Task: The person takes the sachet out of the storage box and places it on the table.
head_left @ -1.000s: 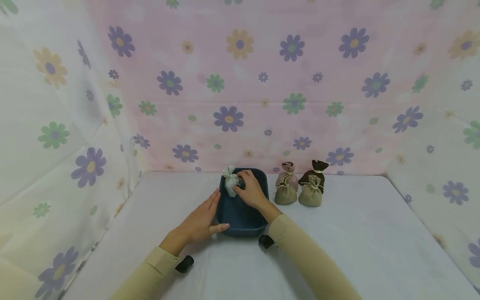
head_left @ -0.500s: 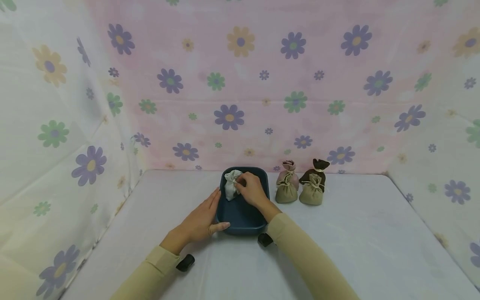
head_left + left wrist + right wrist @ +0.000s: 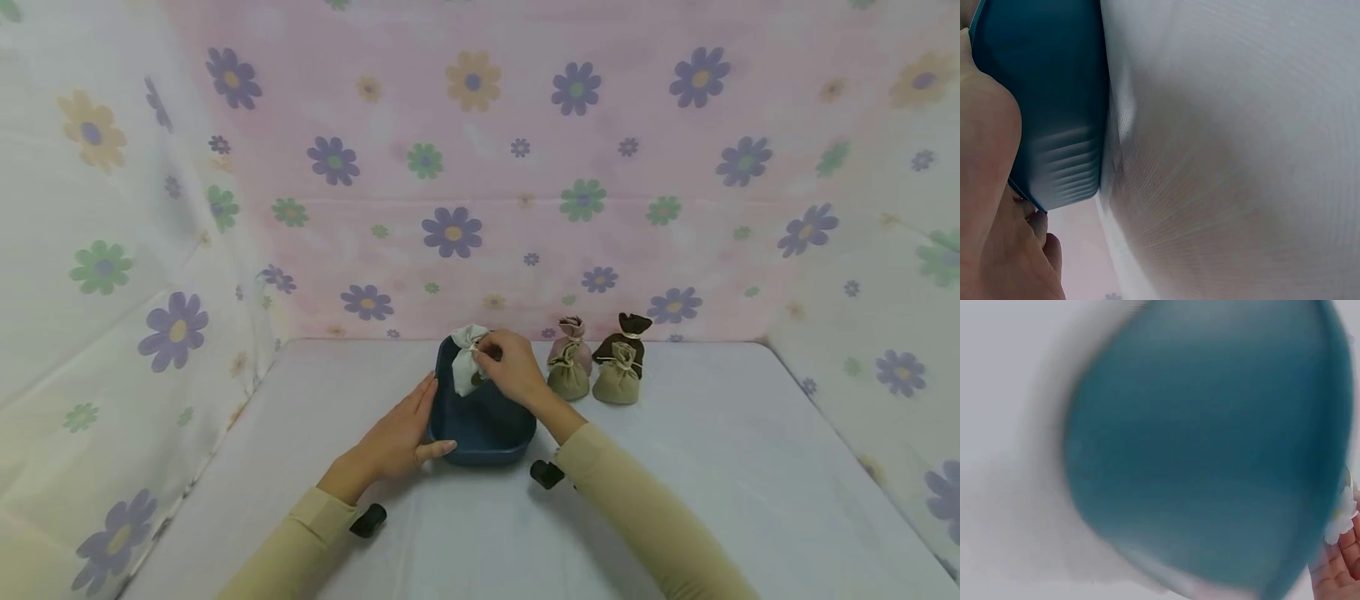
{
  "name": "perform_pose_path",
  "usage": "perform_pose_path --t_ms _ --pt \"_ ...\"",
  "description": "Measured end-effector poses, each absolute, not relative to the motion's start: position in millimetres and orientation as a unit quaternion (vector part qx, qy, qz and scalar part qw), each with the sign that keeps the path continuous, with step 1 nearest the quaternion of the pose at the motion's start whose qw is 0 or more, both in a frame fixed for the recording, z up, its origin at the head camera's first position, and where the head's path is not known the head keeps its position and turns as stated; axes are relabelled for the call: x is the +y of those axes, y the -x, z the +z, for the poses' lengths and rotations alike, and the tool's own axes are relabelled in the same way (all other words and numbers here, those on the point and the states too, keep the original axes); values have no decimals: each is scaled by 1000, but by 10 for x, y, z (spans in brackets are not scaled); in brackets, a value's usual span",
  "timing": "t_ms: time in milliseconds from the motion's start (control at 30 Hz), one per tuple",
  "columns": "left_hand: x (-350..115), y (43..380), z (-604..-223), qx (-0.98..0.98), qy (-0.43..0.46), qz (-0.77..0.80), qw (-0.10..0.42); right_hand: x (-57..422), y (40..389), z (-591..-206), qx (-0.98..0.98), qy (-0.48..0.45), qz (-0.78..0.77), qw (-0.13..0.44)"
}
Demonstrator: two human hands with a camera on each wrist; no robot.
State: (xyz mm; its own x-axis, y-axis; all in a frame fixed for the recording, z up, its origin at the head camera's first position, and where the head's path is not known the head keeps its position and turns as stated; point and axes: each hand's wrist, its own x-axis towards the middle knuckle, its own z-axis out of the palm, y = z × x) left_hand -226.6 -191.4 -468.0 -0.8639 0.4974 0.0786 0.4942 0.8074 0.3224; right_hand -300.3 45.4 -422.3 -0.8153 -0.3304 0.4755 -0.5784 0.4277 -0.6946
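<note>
My right hand [image 3: 516, 367] pinches the neck of a small white drawstring pouch [image 3: 463, 371] in the head view. The pouch hangs tilted over the far left part of a dark blue rectangular tub [image 3: 491, 457]. Its ruffled top [image 3: 1339, 519] shows beside my fingers at the right edge of the right wrist view. My left hand [image 3: 397, 433] rests against the tub, its fingers laid straight along the left wall and the thumb at the near left corner. In the left wrist view the tub's ribbed outer wall [image 3: 1063, 156] stands by my left hand [image 3: 988, 156].
To the right of the tub stand several tied pouches: a pink one [image 3: 573, 329], a dark brown one [image 3: 632, 327], an olive one [image 3: 568, 383] and a beige one [image 3: 617, 385]. White cloth [image 3: 675, 483] covers the table; a flowered curtain [image 3: 390, 200] rises behind.
My right hand has taken the white pouch by its neck and raised it, shifting slightly up and right. My left hand has stayed on the tub.
</note>
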Motion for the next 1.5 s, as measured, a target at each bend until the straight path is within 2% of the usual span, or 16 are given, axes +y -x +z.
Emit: perform_pose_path --t_ms 300,733,1200,1500 --pt "-1943 2281 -4698 948 -266 174 -12 780 2799 -3988 -832 -273 462 139" --pt "-1936 2256 -4713 946 -271 174 -16 1444 2583 -3915 -847 -226 454 162" --pt "-1929 2281 -4700 945 -277 173 -26 2069 2554 -4275 -881 -175 403 175" --pt "-1923 2271 -4711 947 -272 171 -15 2192 2565 -4523 -907 -168 370 114"
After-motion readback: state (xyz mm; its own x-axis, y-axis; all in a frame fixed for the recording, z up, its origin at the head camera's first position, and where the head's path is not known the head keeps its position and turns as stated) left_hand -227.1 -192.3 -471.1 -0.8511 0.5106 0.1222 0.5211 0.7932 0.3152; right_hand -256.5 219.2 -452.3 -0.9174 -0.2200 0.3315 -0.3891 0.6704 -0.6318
